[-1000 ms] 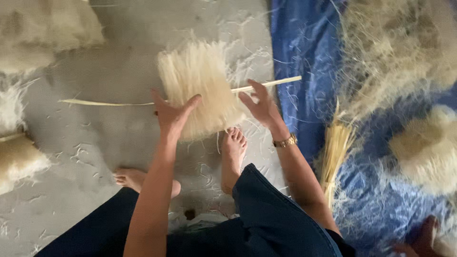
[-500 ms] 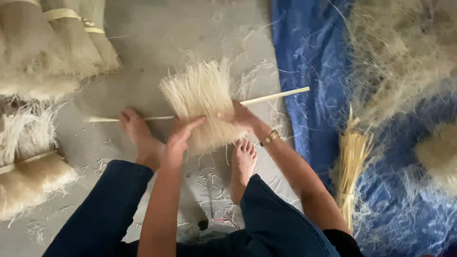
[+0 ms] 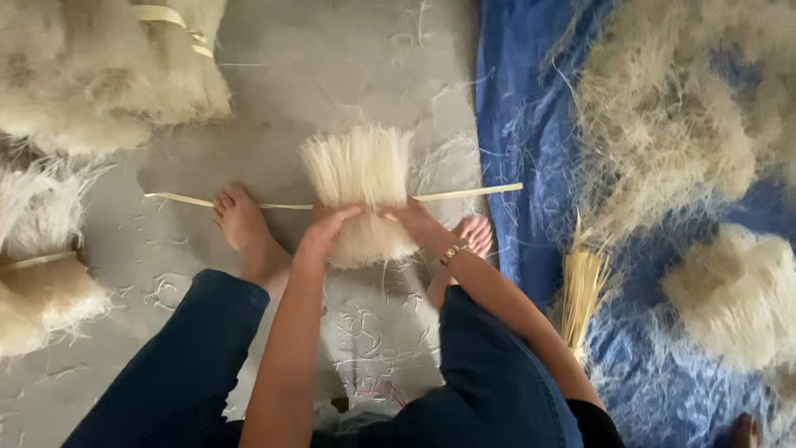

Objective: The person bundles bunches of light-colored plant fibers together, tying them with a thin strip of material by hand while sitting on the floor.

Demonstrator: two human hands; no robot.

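A flat pad of pale straw-like fibres (image 3: 358,178) lies on the grey floor, across a long thin yellowish strip (image 3: 464,193) that sticks out on both sides. My left hand (image 3: 325,233) presses on the pad's near left part, fingers curled over it. My right hand (image 3: 412,219), with a gold bracelet at the wrist, presses the near right part. My bare feet rest on the floor on either side, the left foot (image 3: 247,230) on the strip.
Tied bundles of pale fibre (image 3: 108,70) lie at the far left and more (image 3: 37,282) at the left edge. A blue tarp (image 3: 531,99) on the right holds loose fibre heaps (image 3: 663,124) and a small yellow bunch (image 3: 582,286).
Both hands have closed in from the pad's sides onto its near middle. My left foot came forward onto the strip. The view shifted, showing more bundles at the left.
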